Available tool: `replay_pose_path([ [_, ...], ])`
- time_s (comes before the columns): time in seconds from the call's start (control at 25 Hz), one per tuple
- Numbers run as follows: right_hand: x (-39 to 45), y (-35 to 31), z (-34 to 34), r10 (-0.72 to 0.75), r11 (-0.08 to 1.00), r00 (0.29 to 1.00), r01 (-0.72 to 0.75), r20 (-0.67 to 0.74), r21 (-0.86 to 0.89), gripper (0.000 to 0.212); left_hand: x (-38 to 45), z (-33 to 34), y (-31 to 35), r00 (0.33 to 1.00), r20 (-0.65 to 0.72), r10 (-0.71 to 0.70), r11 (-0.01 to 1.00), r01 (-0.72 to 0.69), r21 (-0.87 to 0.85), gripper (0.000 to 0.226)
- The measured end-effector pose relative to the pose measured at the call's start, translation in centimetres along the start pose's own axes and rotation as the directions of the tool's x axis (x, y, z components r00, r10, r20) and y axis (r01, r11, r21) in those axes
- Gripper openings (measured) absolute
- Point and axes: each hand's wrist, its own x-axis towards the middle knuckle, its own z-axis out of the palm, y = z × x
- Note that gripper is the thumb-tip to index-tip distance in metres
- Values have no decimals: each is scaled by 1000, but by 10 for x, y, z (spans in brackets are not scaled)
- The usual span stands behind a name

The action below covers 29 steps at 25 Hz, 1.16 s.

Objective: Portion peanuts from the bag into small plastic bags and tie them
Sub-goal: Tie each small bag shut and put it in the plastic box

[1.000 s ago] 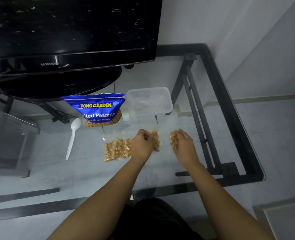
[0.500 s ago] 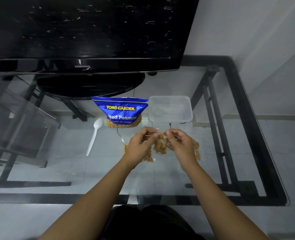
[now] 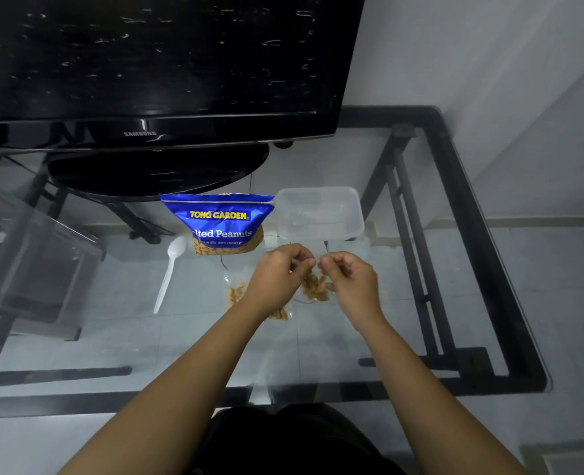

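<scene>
A blue peanut bag (image 3: 219, 222) stands upright on the glass table, just beyond my hands. My left hand (image 3: 276, 277) and my right hand (image 3: 350, 281) pinch the top of a small clear plastic bag of peanuts (image 3: 313, 286) that hangs between them, lifted off the glass. Another small bag of peanuts (image 3: 237, 293) lies on the table, mostly hidden under my left hand and wrist.
A white plastic spoon (image 3: 169, 272) lies left of the peanut bag. A clear plastic container (image 3: 319, 214) sits to its right. A black television (image 3: 153, 70) on its stand fills the back. The table's black frame (image 3: 468, 234) runs along the right side.
Both hands came together from apart on the table and lifted one small bag of peanuts by its top. The camera view has shifted, too.
</scene>
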Motion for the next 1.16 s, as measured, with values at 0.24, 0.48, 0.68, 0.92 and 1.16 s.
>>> replay_pose_path([
  [0.24,-3,2,-6,-77,972,988,45,-131,-229,12,5,2,0,998,55,39,984,-48,172,15],
  [0.48,-1,7,-4,40,993,996,-49,-83,-110,10,-4,-8,-8,997,65,-29,999,27,32,20],
  [0.68,8,12,1,310,922,945,-325,102,210,9,-30,10,-19,952,211,-221,918,276,-284,16],
  [0.92,13,61,-38,85,825,965,-207,-247,-525,16,-28,32,-35,938,-130,-322,929,339,145,30],
  [1.16,4,69,-34,11,877,987,-87,-162,-473,19,-30,40,-41,967,-228,-112,899,196,391,31],
])
